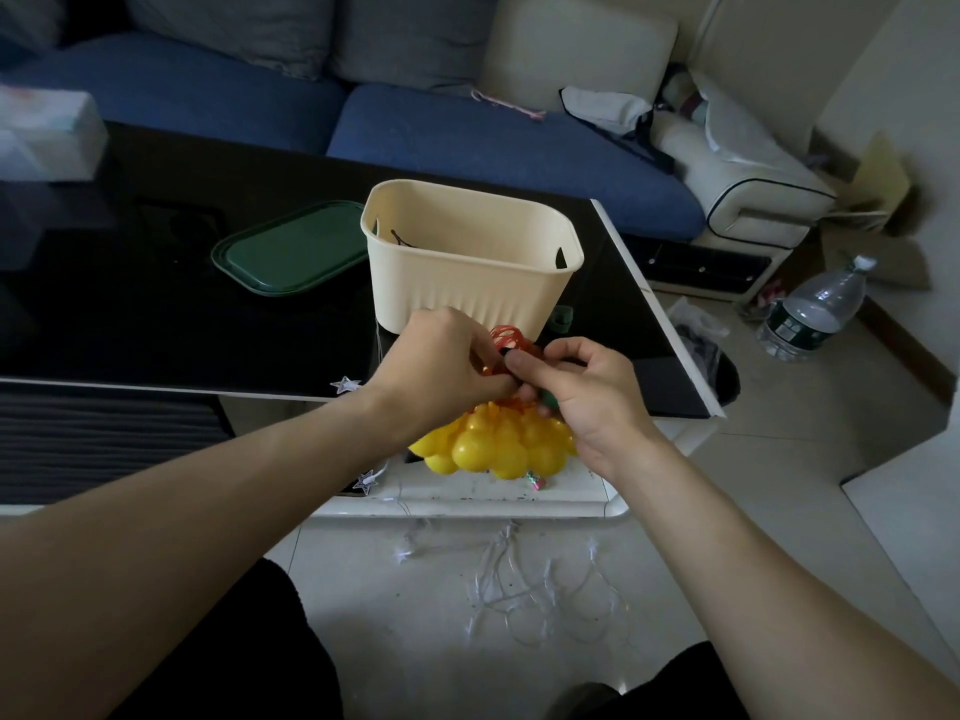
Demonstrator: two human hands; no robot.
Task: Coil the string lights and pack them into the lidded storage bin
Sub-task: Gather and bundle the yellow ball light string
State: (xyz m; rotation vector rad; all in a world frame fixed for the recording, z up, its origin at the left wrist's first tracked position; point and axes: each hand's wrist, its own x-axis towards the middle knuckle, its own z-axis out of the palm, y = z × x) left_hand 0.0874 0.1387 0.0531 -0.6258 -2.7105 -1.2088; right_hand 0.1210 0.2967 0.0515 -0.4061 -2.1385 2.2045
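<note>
A cream storage bin stands open on the black table, its dark green lid lying flat to its left. Just in front of the bin, my left hand and my right hand pinch a coil of red-orange wire above a cluster of yellow ball lights. A small green piece shows under my right fingers. Clear string lights with star shapes lie loose on the floor below. More stars hang at the table's edge.
A blue sofa runs behind the table. A white tissue pack sits at the table's far left. A plastic water bottle and a black bag stand on the floor to the right. A green clip lies beside the bin.
</note>
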